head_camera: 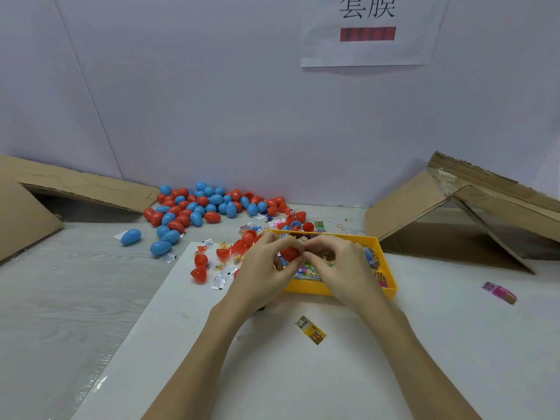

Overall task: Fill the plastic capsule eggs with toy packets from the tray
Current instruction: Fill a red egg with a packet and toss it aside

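My left hand grips a red capsule egg half above the yellow tray. Touching that half from the right, my right hand has its fingertips curled at the rim; whatever it pinches is hidden. The tray holds several colourful toy packets. A heap of closed red and blue eggs lies at the back by the wall. Open red egg halves and small clear packets lie left of the tray.
A yellow packet lies on the white sheet in front of the tray, a pink one at the far right. Cardboard flaps stand at the left and right. A lone blue egg sits left.
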`<state>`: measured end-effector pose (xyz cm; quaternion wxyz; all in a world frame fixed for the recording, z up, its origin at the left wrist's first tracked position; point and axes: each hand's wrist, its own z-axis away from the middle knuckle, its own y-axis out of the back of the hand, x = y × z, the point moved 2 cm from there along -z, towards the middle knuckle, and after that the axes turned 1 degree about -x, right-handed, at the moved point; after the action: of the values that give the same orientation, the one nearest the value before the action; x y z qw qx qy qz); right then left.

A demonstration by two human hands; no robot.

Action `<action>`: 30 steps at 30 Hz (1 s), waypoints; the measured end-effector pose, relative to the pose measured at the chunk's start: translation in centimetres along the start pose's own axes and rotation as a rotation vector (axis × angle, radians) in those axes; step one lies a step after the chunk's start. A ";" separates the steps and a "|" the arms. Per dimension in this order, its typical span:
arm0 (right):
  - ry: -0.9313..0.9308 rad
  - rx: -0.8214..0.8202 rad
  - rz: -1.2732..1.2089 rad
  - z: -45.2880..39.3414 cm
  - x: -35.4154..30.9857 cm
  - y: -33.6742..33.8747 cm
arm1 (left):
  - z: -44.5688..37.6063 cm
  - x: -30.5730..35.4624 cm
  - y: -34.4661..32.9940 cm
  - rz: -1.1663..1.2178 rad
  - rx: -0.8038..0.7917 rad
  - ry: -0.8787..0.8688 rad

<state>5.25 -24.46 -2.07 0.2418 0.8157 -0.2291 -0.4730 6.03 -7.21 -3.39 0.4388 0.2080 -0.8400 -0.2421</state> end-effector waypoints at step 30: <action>-0.351 0.206 -0.268 0.2 1.3 -0.1 | -0.2 0.8 -0.1 0.173 0.060 0.158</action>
<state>5.71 -25.23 -3.06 0.0487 0.7644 -0.2042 -0.6097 5.81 -7.73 -2.83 0.5165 0.1662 -0.8245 -0.1607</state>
